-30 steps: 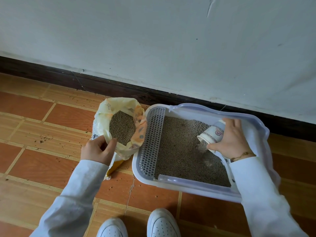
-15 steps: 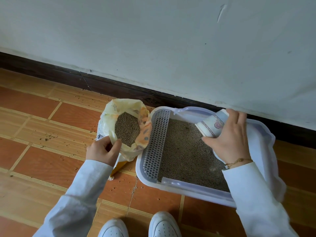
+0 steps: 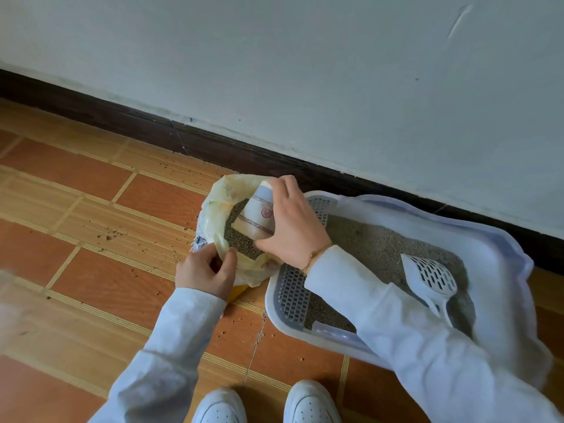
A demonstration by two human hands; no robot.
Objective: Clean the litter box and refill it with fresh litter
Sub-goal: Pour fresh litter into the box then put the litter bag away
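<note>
The bag (image 3: 219, 203), pale yellow plastic with its mouth rolled open, stands on the tiled floor (image 3: 91, 209) just beside the left end of the litter box (image 3: 500, 270). It holds grey-brown granular litter (image 3: 241, 244), visible through the mouth.

The litter box is white with a translucent rim and sits against the dark skirting (image 3: 122, 123). A perforated grey grate (image 3: 290, 294) runs along its left end. The rest of the box holds a layer of litter. A white slotted scoop (image 3: 433, 279) lies on that layer toward the right end, handle pointing to the near side.

The cup (image 3: 259, 213), paper with a printed band, is tilted with its rim down inside the bag mouth, touching the litter there. The right hand (image 3: 293, 224) grips it, fingers curled over the upper side, thumb at the lower edge near the rim. The arm crosses above the grate.

The left hand (image 3: 204, 270) pinches the near edge of the bag mouth between thumb and fingers.

Loose granules (image 3: 110, 236) are scattered on the floor left of the bag. Two white shoes (image 3: 308, 404) show at the bottom edge.
</note>
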